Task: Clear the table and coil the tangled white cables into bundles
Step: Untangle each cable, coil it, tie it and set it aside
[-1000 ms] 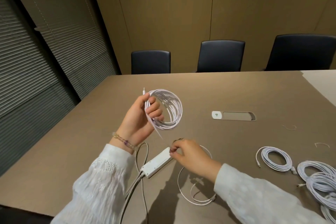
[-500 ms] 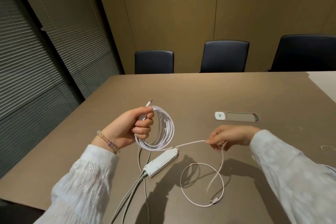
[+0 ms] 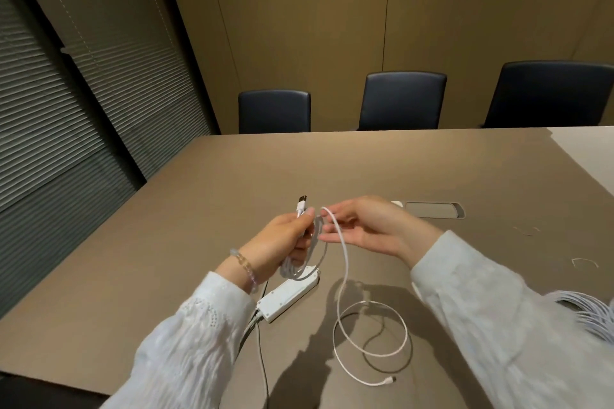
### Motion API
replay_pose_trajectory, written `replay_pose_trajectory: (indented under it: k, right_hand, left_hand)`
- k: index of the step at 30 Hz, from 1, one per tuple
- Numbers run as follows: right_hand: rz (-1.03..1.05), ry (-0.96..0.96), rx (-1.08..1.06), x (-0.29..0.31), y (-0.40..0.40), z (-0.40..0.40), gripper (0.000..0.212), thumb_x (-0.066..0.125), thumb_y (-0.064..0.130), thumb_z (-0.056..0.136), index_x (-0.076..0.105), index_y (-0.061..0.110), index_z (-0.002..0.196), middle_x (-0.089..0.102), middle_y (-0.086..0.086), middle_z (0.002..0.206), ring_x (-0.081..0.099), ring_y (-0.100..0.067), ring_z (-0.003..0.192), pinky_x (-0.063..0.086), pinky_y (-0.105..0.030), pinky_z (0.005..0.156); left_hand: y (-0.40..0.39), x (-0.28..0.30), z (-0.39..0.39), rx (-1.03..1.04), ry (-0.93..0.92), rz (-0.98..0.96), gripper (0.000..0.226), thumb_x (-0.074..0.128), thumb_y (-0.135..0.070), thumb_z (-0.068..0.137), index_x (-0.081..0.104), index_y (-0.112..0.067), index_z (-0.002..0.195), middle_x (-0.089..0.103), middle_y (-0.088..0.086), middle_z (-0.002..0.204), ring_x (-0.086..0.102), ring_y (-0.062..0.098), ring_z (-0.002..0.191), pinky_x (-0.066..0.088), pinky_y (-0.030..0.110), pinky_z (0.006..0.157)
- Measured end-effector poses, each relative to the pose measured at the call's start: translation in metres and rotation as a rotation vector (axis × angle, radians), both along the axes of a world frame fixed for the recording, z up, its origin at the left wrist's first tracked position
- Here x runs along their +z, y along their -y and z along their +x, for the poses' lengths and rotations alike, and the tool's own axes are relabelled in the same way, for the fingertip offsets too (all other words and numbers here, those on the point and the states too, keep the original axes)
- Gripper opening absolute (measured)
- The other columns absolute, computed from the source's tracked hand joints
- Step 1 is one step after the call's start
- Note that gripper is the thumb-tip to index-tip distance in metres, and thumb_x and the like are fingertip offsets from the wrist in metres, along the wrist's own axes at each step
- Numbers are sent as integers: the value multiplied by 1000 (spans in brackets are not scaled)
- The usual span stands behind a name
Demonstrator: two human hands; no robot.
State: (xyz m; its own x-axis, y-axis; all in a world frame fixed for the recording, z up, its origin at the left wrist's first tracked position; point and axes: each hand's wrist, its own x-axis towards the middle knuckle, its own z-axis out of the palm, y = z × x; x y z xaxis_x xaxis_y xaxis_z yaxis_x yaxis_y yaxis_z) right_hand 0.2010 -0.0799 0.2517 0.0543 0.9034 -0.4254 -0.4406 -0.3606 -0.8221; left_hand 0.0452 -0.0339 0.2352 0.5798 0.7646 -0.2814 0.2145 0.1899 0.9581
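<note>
white cable [image 3: 342, 279] — light, limp and likely springy, best taken at the gathered loops, not the plug. left hand [image 3: 282, 244], fingers curled, grips the coil [image 3: 300, 267] above the desk's near edge, plug end up; right hand [image 3: 365, 229], fingers loosely spread, carries the free strand over a fingertip toward the coil — the slack tail lies looped on the desk [image 3: 332, 173] beside a power strip [image 3: 288, 296].
</note>
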Motion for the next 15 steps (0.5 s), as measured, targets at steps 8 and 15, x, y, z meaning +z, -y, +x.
replay_pose_trajectory:
  k: [8, 15]
  right_hand:
    - [231, 315, -317, -16, 11, -35, 18, 74, 1, 78, 68, 2, 95, 67, -3, 75, 61, 2, 52, 44, -8, 48]
    - [260, 511, -352, -28, 12, -41, 53, 88, 25, 58, 44, 15, 87, 49, -2, 76, 61, -8, 52, 54, -25, 53]
  left_hand:
    - [12, -12, 22, 232, 71, 29, 52, 31, -53, 102, 54, -11, 83, 41, -1, 51, 36, 12, 43, 32, 22, 44]
    - [11, -7, 21, 216, 320, -178, 38, 43, -37, 101, 49, -14, 71, 51, 5, 59, 47, 15, 45, 38, 25, 49]
